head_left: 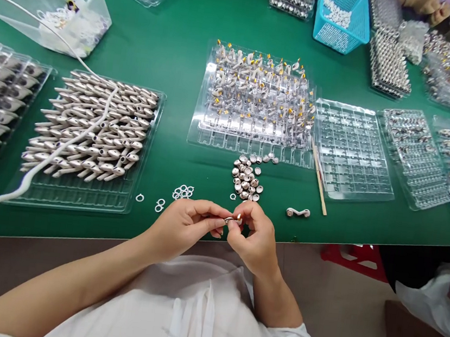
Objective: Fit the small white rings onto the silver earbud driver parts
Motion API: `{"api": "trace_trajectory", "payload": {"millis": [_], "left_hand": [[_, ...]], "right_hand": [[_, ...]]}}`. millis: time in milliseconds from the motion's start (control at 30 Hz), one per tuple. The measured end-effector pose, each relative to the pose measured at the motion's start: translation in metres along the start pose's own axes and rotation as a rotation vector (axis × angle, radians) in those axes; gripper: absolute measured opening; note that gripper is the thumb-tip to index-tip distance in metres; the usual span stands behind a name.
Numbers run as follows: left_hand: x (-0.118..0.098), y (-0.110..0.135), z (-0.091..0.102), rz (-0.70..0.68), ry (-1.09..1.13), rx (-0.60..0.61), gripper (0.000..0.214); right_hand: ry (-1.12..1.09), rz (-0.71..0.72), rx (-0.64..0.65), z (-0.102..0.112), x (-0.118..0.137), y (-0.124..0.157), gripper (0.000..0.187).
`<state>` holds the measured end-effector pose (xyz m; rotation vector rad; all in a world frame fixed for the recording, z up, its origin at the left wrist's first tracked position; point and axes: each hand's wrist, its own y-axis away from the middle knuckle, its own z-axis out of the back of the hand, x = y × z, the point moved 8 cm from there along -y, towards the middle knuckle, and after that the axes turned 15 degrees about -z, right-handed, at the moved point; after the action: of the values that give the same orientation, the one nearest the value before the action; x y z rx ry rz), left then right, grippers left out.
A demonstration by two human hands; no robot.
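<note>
Both hands meet at the table's front edge, fingertips pinched together. My left hand (185, 224) is closed on a small ring-like part (228, 220), whose exact kind is partly hidden by the fingers. Closed beside it, my right hand (255, 237) grips a small earphone-like part with a gold tip (239, 217). The two pieces touch or nearly touch. Just beyond the fingers lies a pile of small round metallic caps (246, 179). White flat rings (183, 192) are scattered to the left. One curved metallic piece (297, 213) rests to the right.
A clear tray of white parts with gold tabs (258, 96) stands ahead. Left is a tray of silvery stems (90, 130), crossed by a white hose (64, 143). A wooden stick (319, 180) leans by another clear tray (354, 151). A blue basket (340, 38) stands behind.
</note>
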<state>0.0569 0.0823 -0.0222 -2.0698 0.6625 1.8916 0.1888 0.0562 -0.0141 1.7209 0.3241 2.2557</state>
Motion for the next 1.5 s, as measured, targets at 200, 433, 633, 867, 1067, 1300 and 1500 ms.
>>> {"api": "trace_trajectory", "payload": {"millis": [200,433,633,867,1067,1300,1500], "left_hand": [[-0.005,0.001,0.000,-0.010,0.002,-0.037,0.012],[-0.012,-0.001,-0.002,-0.006,-0.051,-0.017,0.017],[-0.016,-0.004,0.006,-0.046,-0.203,-0.047,0.021],[-0.024,-0.005,0.006,-0.199,-0.450,-0.033,0.016],[-0.039,-0.003,0.001,-0.430,-0.558,-0.018,0.016],[-0.037,0.001,0.000,-0.321,-0.310,0.070,0.014],[-0.012,-0.003,0.014,-0.026,0.037,-0.093,0.025]], "right_hand": [[-0.105,0.018,0.058,-0.004,0.000,-0.003,0.012],[-0.076,0.119,-0.013,0.000,0.006,0.001,0.012],[-0.085,0.084,0.020,0.007,-0.004,0.004,0.025],[-0.008,0.194,-0.028,0.015,0.005,0.007,0.030],[0.039,0.250,-0.111,0.017,0.011,0.011,0.020],[-0.106,0.232,-0.184,0.020,-0.003,0.015,0.020],[-0.049,0.458,-0.164,0.017,0.008,0.022,0.030]]}}
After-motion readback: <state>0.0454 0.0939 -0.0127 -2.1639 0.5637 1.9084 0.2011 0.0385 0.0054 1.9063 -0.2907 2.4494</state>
